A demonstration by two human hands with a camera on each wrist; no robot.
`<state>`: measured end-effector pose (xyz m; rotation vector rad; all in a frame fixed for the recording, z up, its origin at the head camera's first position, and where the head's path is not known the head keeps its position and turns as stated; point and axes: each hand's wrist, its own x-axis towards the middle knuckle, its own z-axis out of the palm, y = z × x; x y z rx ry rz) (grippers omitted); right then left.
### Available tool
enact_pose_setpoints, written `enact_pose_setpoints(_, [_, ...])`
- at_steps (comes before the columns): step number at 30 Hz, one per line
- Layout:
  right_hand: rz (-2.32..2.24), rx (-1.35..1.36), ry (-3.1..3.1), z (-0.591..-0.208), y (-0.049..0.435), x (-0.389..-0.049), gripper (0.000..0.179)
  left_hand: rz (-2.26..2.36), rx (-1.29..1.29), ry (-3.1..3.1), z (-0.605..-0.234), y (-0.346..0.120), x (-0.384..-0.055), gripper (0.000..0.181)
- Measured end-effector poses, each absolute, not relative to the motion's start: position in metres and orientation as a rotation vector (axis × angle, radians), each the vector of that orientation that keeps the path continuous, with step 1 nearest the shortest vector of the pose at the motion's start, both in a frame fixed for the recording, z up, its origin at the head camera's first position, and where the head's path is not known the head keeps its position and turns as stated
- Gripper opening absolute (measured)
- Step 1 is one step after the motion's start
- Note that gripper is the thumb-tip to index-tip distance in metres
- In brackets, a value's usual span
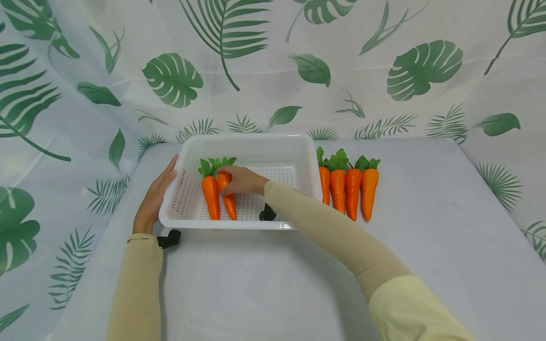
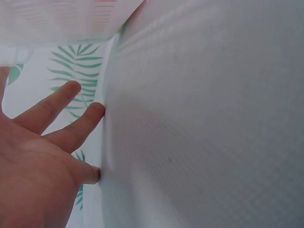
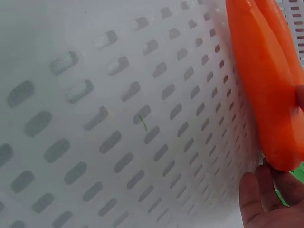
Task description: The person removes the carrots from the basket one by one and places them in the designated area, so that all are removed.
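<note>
A white perforated plastic basket (image 1: 239, 226) sits on the table with two orange toy carrots inside, at its left end. My right hand (image 1: 246, 181) reaches into it and holds the right-hand carrot (image 1: 229, 202) near its leafy top; in the right wrist view, fingers touch the thick end of that carrot (image 3: 266, 80). Close beside it lies the other carrot (image 1: 210, 196). My left hand (image 1: 152, 201) rests against the basket's left side. Its fingers are spread and extended in the left wrist view, where the basket (image 2: 61, 21) shows above the hand (image 2: 42, 156).
Several more carrots (image 1: 338, 189) lie in a row just right of the basket, leaves toward the back. A grey-white cloth (image 1: 256, 284) covers the table. Leaf-printed fabric (image 1: 341, 61) hangs behind and along the left. A black wrist device (image 1: 268, 213) shows under the right forearm.
</note>
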<state>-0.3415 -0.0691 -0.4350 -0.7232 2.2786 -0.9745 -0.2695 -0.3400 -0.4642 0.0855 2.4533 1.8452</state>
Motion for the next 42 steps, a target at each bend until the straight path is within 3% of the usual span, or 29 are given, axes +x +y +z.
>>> enact_pose_setpoints(42, [-1.064, -0.633, 2.330, -0.421, -0.053, -0.351, 0.068, 1.816, 0.060, 2.463, -0.463, -0.340, -0.269, 0.062])
